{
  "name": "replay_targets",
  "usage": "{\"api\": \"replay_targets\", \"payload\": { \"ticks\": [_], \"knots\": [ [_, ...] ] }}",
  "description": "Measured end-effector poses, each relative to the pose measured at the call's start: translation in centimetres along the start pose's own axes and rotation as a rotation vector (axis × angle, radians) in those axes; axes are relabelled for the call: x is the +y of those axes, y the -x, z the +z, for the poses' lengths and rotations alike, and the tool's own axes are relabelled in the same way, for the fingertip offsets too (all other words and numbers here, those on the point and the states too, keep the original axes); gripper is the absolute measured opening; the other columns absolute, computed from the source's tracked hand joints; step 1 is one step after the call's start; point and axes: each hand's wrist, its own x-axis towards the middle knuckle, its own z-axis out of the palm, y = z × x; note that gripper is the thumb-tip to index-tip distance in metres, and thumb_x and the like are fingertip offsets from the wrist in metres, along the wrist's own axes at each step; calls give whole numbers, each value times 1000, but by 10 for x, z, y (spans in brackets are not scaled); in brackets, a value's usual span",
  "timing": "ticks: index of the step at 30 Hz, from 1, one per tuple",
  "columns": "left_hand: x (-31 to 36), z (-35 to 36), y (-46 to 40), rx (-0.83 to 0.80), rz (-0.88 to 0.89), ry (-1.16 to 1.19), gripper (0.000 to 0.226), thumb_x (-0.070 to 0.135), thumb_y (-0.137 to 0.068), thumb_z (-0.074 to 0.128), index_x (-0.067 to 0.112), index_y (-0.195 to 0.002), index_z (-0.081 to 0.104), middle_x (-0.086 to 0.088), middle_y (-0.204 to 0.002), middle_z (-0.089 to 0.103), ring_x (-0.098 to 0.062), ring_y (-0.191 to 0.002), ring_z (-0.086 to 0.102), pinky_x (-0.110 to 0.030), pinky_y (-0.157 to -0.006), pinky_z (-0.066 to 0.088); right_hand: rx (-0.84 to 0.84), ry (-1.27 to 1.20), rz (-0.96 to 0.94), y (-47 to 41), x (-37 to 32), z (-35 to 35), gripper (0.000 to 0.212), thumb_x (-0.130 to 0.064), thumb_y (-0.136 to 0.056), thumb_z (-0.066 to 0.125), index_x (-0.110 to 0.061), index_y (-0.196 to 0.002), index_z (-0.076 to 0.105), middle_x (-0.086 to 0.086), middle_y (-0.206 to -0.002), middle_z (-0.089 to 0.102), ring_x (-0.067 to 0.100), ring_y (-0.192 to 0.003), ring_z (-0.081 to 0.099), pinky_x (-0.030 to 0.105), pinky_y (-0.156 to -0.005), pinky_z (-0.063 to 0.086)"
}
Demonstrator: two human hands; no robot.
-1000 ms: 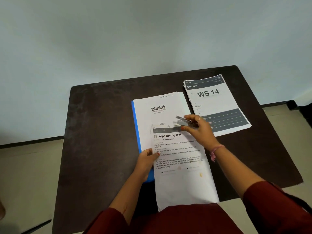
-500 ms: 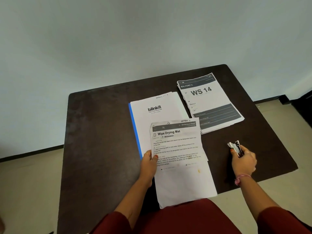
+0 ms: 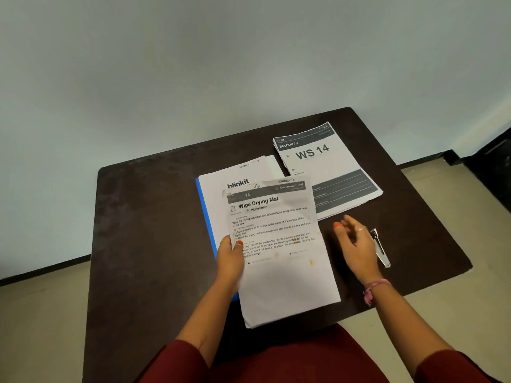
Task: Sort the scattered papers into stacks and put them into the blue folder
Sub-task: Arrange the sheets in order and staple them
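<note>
- A dark tabletop (image 3: 143,230) stands against a pale wall.
- The left hand (image 3: 231,258) pinches a stack of papers (image 3: 279,252) by its left edge, near the front edge.
- Under it lies the blue folder (image 3: 206,214), mid-table.
- The right hand (image 3: 356,244) hangs loose, fingers spread, beside a stapler (image 3: 380,247).
- Another stack (image 3: 326,167) sits at the far right corner.

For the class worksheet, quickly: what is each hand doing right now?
Left hand: holds the "Wipe Drying Mat" stack at its left edge.
Right hand: open, holding nothing; the stapler lies on the table beside it.
</note>
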Motion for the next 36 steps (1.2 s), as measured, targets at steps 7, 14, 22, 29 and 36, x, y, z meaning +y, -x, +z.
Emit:
{"api": "replay_targets", "payload": {
  "ticks": [7, 14, 22, 29, 36],
  "knots": [
    [43, 50, -29, 8, 3, 61, 23, 8, -100, 41, 13, -114, 59, -3, -111, 67, -20, -98, 65, -33, -81, 53, -198, -359, 191, -30, -9, -4, 30, -10, -96, 54, -11, -126, 54, 1, -93, 68, 9, -85, 65, 26, -81, 53],
    [75, 115, -42, -179, -77, 70, 15, 13, -97, 52, 14, -93, 67, 1, -91, 73, -12, -76, 69, -23, -61, 54, -111, -358, 250, -111, -12, -45, 22, -8, -96, 53, -11, -116, 61, 7, -108, 68, 18, -95, 65, 30, -83, 54],
    [78, 172, -69, -143, -47, -214, 32, -6, -85, 48, 11, -102, 69, -9, -103, 72, -26, -93, 67, -39, -88, 56, -143, -226, 268, -212, -18, -58, 21, -8, -97, 51, -11, -115, 62, 2, -104, 66, 14, -89, 63, 20, -67, 49],
    [81, 194, -89, 30, -39, -274, 33, -3, -86, 54, 4, -116, 64, -12, -113, 67, -29, -104, 62, -41, -97, 51, -180, -41, 214, -248, -12, -48, 21, -11, -98, 48, -11, -112, 64, 2, -106, 67, 16, -92, 64, 27, -75, 54],
    [71, 196, -88, 28, -33, -423, 41, -7, -82, 60, 4, -121, 53, 1, -85, 57, -19, -89, 56, -28, -87, 48, -194, 232, 82, -242, -5, -44, 28, -8, -99, 43, -2, -124, 56, 14, -125, 58, 31, -116, 54, 30, -88, 43]
  ]
}}
